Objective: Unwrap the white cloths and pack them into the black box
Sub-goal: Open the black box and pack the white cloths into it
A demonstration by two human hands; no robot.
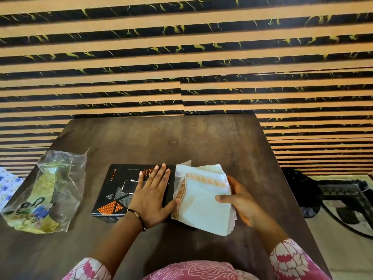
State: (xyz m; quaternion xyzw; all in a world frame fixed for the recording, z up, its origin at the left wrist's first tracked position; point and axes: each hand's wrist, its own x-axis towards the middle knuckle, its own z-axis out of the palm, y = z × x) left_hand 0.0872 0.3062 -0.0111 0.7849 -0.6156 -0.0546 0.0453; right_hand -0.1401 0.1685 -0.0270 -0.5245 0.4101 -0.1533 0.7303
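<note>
A black box [113,190] with orange and grey triangles lies shut at the middle of the brown table [201,142]. My left hand [151,196] rests flat on its lid, fingers spread, thumb touching the cloths. A stack of folded white cloths [199,201] with orange woven borders sits just right of the box, tilted up at its right side. My right hand [240,203] grips the stack's right edge, thumb on top and fingers underneath.
A crumpled clear plastic wrapper [50,188] with a yellow-green printed insert lies at the table's left edge. A striped black and tan wall stands behind the table. To the right, the floor holds a rug [347,207] and a dark object.
</note>
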